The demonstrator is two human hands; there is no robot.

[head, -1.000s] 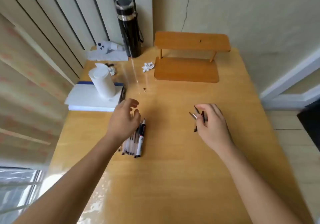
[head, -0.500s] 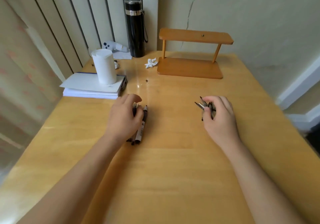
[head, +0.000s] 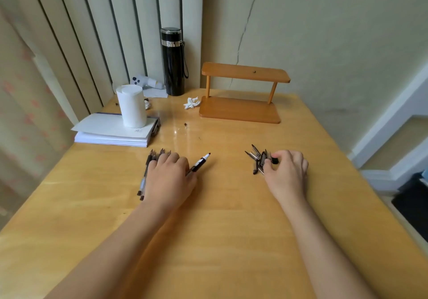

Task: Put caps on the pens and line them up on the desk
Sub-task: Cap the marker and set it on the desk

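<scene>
Since half a second ago, the marker (head: 200,161) has swung out from the bundle: it lay alongside the other pens then, and now angles away to the upper right with its bare tip pointing toward the middle of the desk (head: 231,240). The left hand (head: 170,179) lies palm down over the bundle of pens (head: 148,171), fingers curled; the marker's rear end disappears under its thumb side, so it seems pinched there, though I cannot tell how firmly. Pen tips poke out beyond the knuckles and the barrel ends show at the hand's left edge. The right hand (head: 287,173) is well apart from the left, fingertips pinched on the pile of caps (head: 259,159), with one black cap (head: 275,160) right at the thumb.

Risks, as I judge them: the pens are round and loosely packed, so drawing the marker out could roll the rest apart. The caps are tangled by their clips, so lifting one may drag others along. The black cap may also not be the marker's own, which would stall the fit.

Further back stand a white tissue roll (head: 132,106) on a stack of paper (head: 113,134), a black flask (head: 173,61) and a small wooden shelf (head: 240,111), all clear of the work.
</scene>
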